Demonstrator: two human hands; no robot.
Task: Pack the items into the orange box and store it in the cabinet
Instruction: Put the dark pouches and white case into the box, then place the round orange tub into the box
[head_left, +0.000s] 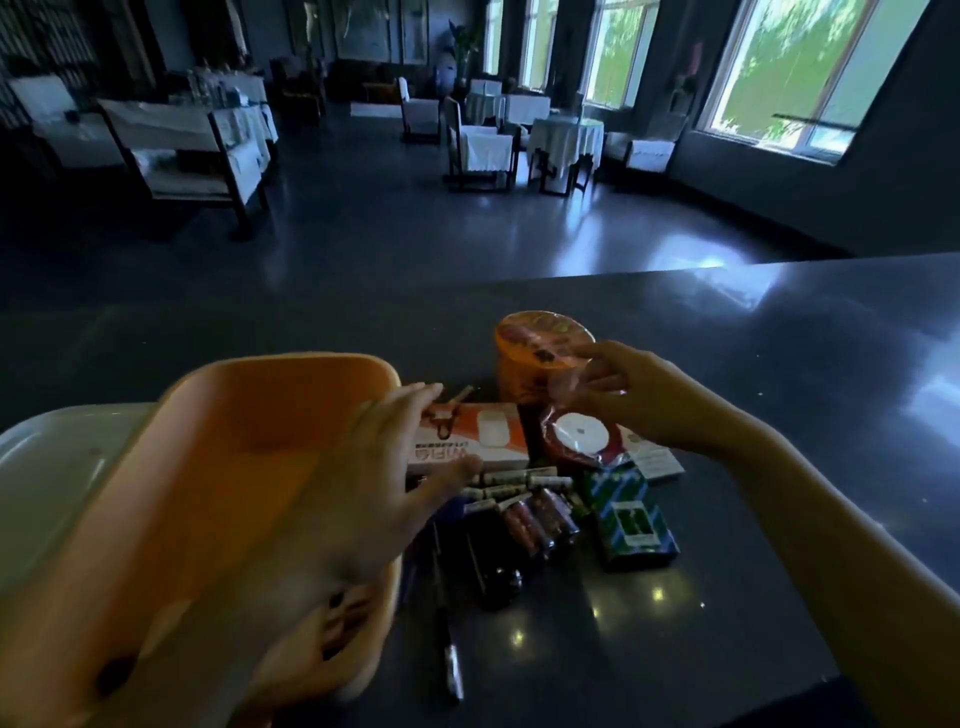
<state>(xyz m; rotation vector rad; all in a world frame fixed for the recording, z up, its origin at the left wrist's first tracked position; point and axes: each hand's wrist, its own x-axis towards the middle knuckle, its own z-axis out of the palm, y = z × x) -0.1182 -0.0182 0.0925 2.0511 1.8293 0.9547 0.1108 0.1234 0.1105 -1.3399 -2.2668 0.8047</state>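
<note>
Only two arms of the person show. The left forearm (249, 587) is bare along all of its visible length and so blurred that its outline smears into a soft band. The left grip (384, 467) is bare as well, with long, slim fingers (410, 400); blur hides the nails. The right forearm (831, 530) is also bare and looks sharper. It is smooth and slender, narrowing to a thin wrist. The right grip (639, 400) is bare, its fingers (602, 358) slim, the knuckles faintly marked.
</note>
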